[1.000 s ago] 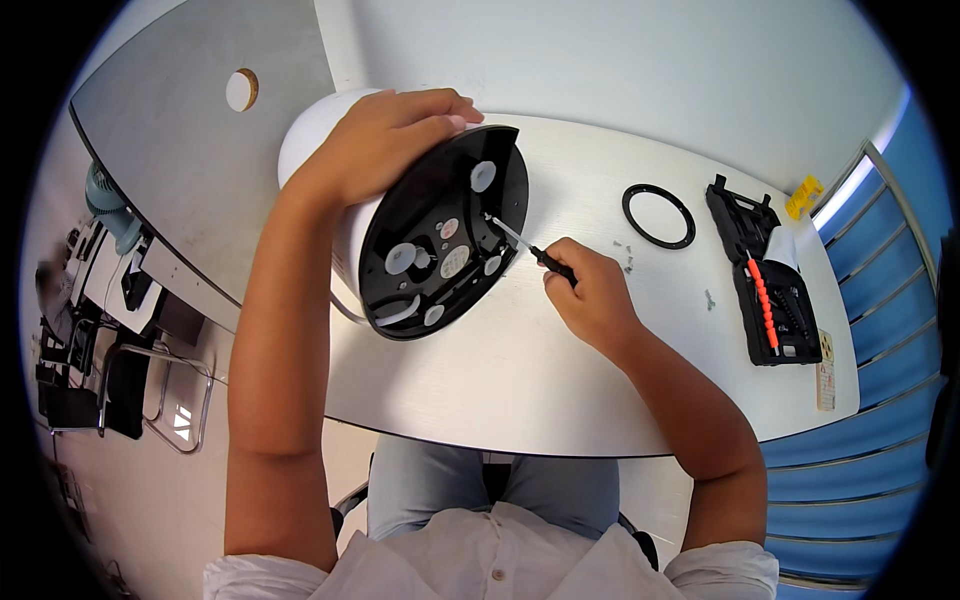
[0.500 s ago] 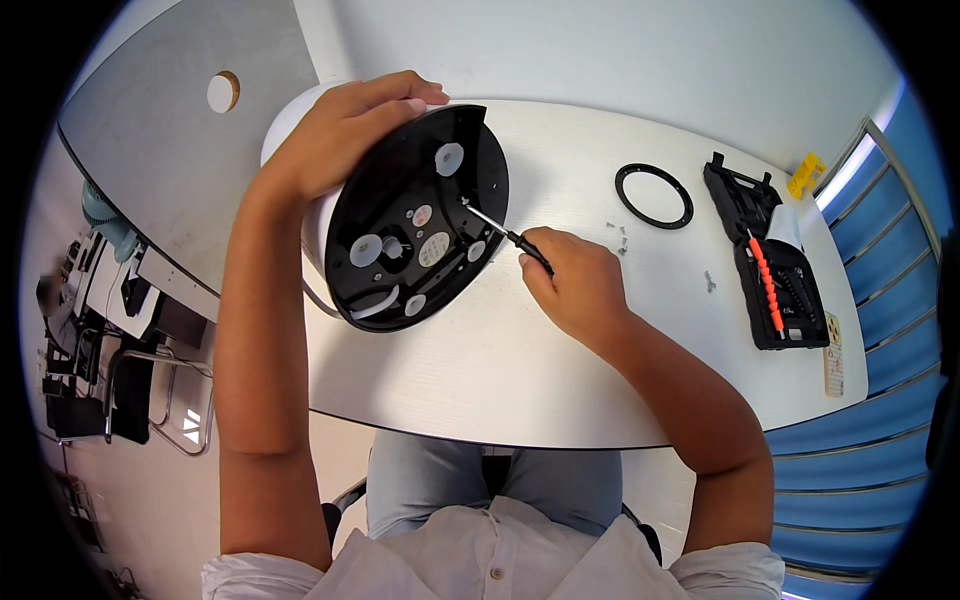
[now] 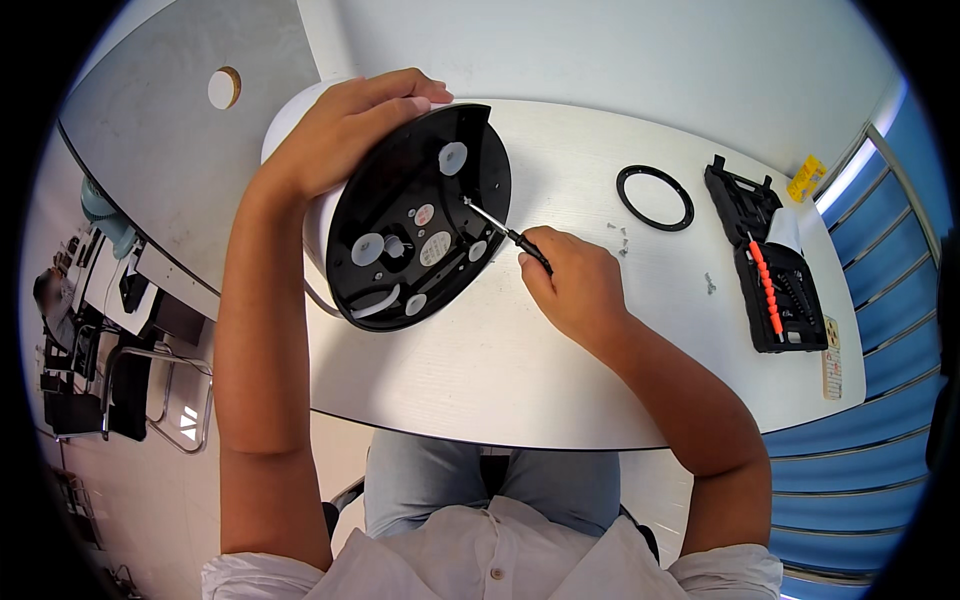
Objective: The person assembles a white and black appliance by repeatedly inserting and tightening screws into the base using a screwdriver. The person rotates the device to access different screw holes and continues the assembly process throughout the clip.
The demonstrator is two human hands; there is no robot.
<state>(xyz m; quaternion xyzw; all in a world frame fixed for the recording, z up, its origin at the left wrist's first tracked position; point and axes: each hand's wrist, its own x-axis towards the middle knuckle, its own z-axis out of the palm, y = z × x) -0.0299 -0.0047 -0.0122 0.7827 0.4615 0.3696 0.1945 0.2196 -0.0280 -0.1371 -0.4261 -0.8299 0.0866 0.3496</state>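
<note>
Your left hand (image 3: 345, 130) grips the white appliance (image 3: 400, 215), tipped on the worktop (image 3: 560, 350) with its black base facing you. Your right hand (image 3: 575, 285) holds a screwdriver (image 3: 505, 232), tip on that base

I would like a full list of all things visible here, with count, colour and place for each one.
appliance: one, white body with black round base, tilted on the table's left part
screwdriver: one, black handle, tip at the black base
ring: one, black, flat on the table right of the hands
tool case: one, black, open, orange bits inside, table's right end
small screws: a few, grey, near the ring
table: one, white
left hand: on top of the appliance
right hand: grip on the screwdriver
</note>
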